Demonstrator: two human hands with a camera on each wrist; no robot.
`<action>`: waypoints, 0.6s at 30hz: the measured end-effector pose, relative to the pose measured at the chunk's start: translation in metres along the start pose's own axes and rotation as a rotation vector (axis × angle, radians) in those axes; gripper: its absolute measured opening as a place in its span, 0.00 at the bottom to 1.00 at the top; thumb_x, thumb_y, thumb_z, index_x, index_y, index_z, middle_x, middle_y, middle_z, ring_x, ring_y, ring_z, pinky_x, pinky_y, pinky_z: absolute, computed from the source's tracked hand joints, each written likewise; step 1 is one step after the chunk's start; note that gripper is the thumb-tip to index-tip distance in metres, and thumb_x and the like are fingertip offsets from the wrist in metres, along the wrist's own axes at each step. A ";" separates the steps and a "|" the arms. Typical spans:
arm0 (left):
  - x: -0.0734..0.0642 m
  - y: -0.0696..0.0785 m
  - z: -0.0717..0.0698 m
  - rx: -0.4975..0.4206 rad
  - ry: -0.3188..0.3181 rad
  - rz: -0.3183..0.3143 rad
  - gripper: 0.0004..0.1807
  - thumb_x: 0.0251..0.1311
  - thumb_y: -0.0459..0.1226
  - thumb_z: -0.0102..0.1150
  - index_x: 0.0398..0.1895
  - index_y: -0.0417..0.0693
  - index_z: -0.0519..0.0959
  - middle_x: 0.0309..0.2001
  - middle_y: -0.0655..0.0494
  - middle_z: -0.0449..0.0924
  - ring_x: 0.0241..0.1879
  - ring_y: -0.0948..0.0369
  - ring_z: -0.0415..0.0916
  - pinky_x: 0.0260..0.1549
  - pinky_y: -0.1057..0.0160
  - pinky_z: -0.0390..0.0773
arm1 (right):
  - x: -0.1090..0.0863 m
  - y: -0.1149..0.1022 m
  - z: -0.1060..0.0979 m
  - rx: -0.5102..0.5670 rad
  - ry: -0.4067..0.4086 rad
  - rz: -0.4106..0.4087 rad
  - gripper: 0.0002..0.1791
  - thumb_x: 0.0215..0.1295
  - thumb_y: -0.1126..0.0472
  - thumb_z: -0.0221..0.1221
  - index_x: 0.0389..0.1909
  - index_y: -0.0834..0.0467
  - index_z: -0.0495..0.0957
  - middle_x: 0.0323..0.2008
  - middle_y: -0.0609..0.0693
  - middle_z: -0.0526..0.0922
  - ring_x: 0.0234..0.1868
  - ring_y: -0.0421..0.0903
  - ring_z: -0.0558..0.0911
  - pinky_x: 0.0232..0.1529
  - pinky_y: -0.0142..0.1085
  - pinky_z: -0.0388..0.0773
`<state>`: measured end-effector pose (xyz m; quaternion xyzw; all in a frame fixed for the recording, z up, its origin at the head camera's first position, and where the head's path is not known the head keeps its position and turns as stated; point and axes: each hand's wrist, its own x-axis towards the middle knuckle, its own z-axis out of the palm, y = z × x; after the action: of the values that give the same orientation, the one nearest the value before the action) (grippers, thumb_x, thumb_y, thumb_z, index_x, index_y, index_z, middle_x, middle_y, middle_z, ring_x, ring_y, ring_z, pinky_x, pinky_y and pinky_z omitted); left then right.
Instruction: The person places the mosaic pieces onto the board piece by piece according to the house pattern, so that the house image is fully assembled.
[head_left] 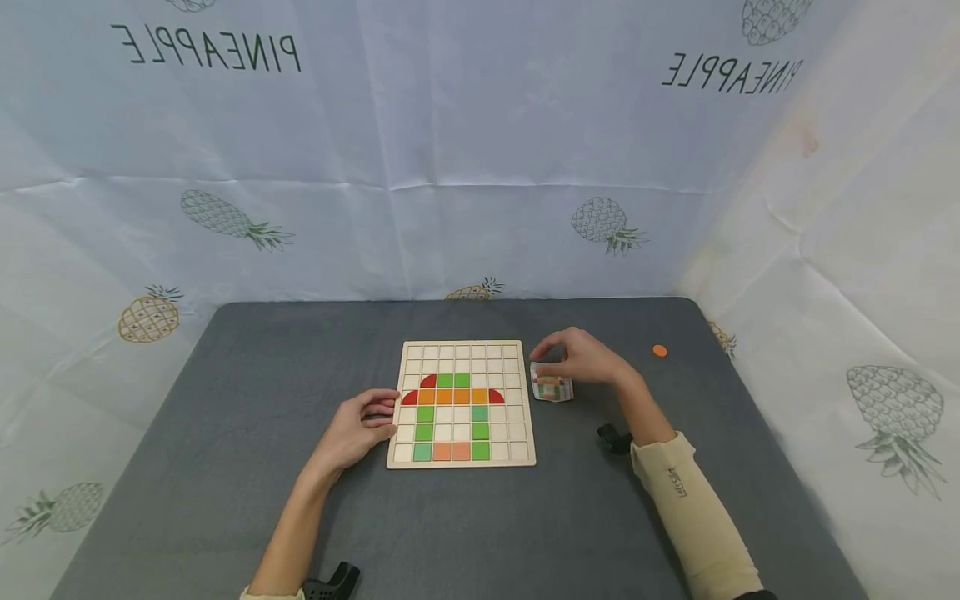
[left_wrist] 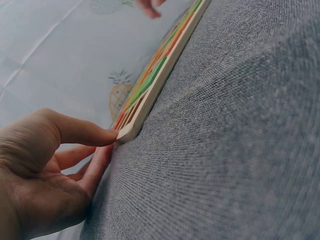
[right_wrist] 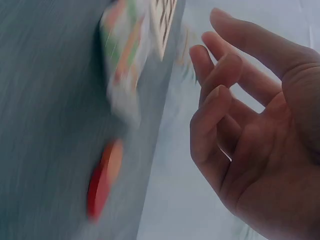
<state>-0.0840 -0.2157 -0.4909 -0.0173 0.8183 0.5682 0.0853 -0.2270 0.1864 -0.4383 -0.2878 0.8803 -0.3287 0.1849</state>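
Note:
A square wooden grid board lies on the grey table, with red, orange, green and salmon tiles set in a mushroom-like pattern. My left hand is at its left edge, thumb and fingertips touching the rim. In the left wrist view the thumb rests on the board's pale corner. Just right of the board lies a small pattern card, partly covered by my right hand. That hand hovers over it with loosely bent fingers, holding nothing. The right wrist view shows the blurred card below and apart from the fingers.
An orange disc lies toward the table's right edge. In the right wrist view, an orange piece and a red piece lie together near the card. A pineapple-print cloth hangs behind the table and at the sides.

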 end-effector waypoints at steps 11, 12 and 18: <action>0.001 0.000 -0.001 0.002 -0.006 0.001 0.31 0.65 0.23 0.68 0.73 0.33 0.74 0.65 0.33 0.79 0.61 0.46 0.81 0.54 0.69 0.87 | -0.046 0.057 -0.022 -0.077 0.074 0.097 0.19 0.70 0.58 0.73 0.56 0.64 0.86 0.53 0.62 0.89 0.47 0.55 0.87 0.42 0.41 0.83; 0.001 0.000 -0.001 0.004 -0.006 -0.002 0.31 0.65 0.23 0.68 0.72 0.33 0.74 0.65 0.34 0.79 0.61 0.46 0.81 0.54 0.70 0.87 | -0.048 0.060 -0.022 -0.089 0.075 0.109 0.20 0.69 0.58 0.74 0.56 0.64 0.86 0.53 0.62 0.89 0.51 0.56 0.86 0.45 0.42 0.83; 0.003 -0.001 0.001 0.025 0.004 -0.012 0.31 0.65 0.23 0.68 0.72 0.34 0.75 0.65 0.35 0.80 0.59 0.49 0.81 0.53 0.71 0.87 | -0.053 0.072 -0.019 -0.087 0.095 0.169 0.20 0.66 0.57 0.76 0.54 0.63 0.87 0.48 0.60 0.88 0.45 0.49 0.83 0.43 0.39 0.80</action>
<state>-0.0871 -0.2153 -0.4930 -0.0223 0.8253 0.5575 0.0870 -0.2238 0.2734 -0.4663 -0.2043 0.9228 -0.2864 0.1572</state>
